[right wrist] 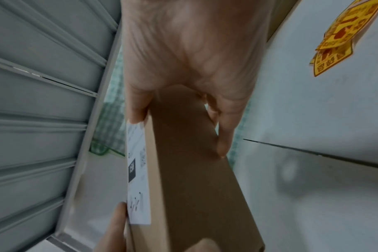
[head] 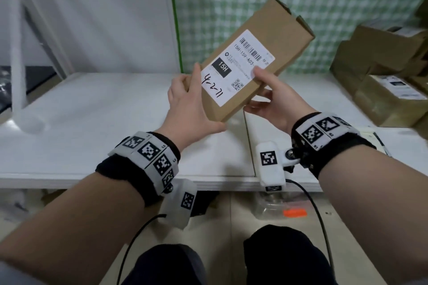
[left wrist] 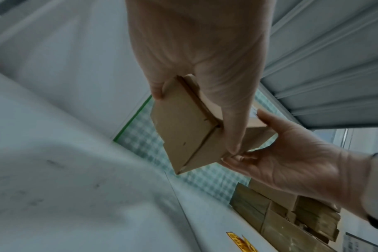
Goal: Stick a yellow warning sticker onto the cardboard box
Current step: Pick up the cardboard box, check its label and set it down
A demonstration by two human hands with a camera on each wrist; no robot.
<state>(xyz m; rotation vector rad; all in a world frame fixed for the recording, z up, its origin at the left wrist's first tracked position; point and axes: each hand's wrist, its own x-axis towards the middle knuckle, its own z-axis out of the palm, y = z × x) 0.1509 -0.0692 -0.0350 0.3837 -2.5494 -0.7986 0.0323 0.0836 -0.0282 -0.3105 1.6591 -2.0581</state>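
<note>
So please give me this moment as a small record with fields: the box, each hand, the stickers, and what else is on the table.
box: cardboard box, held up tilted above the white table, white shipping label facing the camera
left hand: left hand holds the box's near left edge
right hand: right hand holds the near right edge, thumb on the label
stickers: yellow warning stickers lie on the table, none seen on the box
other: stack of cardboard boxes at the table's right

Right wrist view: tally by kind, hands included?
cardboard box: 1
white label: 1
yellow warning stickers: 2, overlapping
hands: 2, the right hand and the left hand, both gripping the box
Total: 6
</note>
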